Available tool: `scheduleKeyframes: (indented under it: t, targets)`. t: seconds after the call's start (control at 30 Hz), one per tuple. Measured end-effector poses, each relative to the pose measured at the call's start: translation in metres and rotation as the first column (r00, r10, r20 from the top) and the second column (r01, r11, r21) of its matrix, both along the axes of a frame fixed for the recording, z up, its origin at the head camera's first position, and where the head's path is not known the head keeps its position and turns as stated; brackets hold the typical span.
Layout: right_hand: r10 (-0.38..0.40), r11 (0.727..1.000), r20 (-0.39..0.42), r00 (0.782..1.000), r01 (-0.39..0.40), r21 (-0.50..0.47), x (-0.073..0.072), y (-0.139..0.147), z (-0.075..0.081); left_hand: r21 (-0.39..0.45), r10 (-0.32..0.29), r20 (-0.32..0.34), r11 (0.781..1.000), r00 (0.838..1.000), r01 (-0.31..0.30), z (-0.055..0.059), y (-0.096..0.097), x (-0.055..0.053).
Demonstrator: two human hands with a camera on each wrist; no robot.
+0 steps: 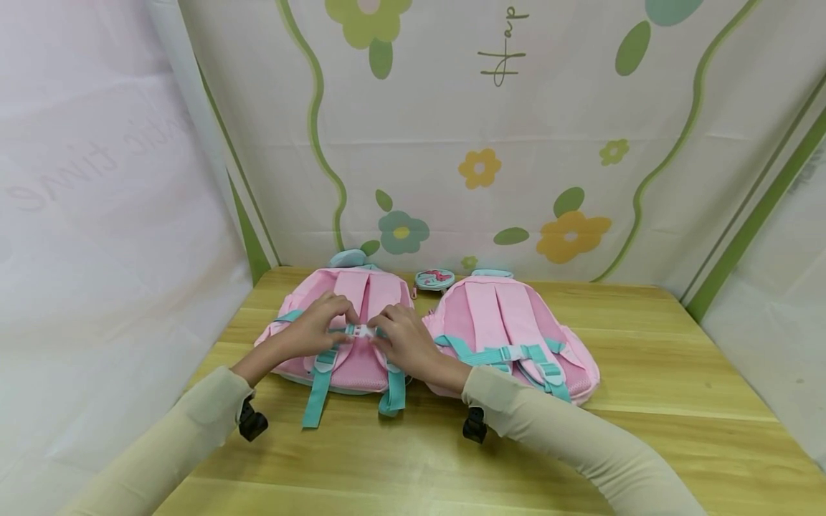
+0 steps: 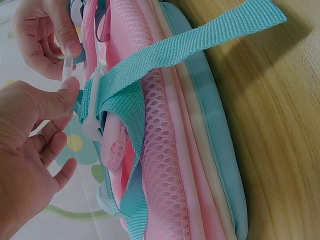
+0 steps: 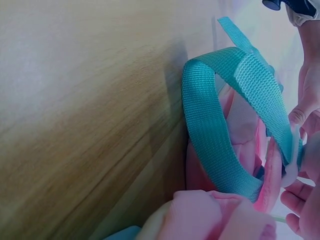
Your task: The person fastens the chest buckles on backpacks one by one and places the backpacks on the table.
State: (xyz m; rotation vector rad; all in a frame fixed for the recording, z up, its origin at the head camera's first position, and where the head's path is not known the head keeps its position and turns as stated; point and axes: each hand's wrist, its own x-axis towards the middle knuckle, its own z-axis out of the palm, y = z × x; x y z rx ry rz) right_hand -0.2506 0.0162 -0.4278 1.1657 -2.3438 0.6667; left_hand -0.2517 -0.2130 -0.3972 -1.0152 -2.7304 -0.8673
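Note:
A pink backpack [image 1: 351,365] with teal straps lies on its front at the left, its shoulder straps facing up. Over its middle, both hands pinch a white plastic buckle [image 1: 361,330] on the teal chest strap. My left hand [image 1: 317,328] holds the buckle's left side between thumb and fingers. From the other side, my right hand [image 1: 408,342] grips the right part with its fingertips. Whether the two halves are fully clipped I cannot tell. In the left wrist view, the clear white buckle [image 2: 68,67] spans between the thumbs.
A second pink backpack [image 1: 510,337] lies to the right, its white chest buckle [image 1: 514,352] joined. Behind and between them sits a small round teal pouch [image 1: 434,279]. Loose teal strap ends [image 1: 316,401] hang onto the wooden table [image 1: 677,401]. A flower-printed cloth [image 1: 439,143] stands behind.

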Motion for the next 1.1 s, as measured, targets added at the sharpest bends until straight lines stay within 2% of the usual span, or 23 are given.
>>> scheduleKeyframes:
  t: [0.53, 0.7, 1.1]
  targets:
    - [0.011, 1.000, -0.010, 1.000, -0.011, -0.014, -0.0011, 0.0011, -0.0009, 0.026, 0.031, 0.030, 0.999, 0.999, -0.032, 0.0021, 0.0014, 0.0027]
    - [0.013, 1.000, -0.013, 1.000, -0.013, -0.022, -0.0002, 0.0005, 0.0007, 0.021, 0.052, 0.021, 0.998, 0.998, -0.053, 0.0015, 0.0009, 0.0020]
    - [0.018, 0.999, -0.006, 1.000, -0.018, -0.033, 0.0012, -0.0002, 0.0015, 0.013, 0.060, -0.009, 0.998, 0.998, -0.059, 0.0001, -0.0001, 0.0004]
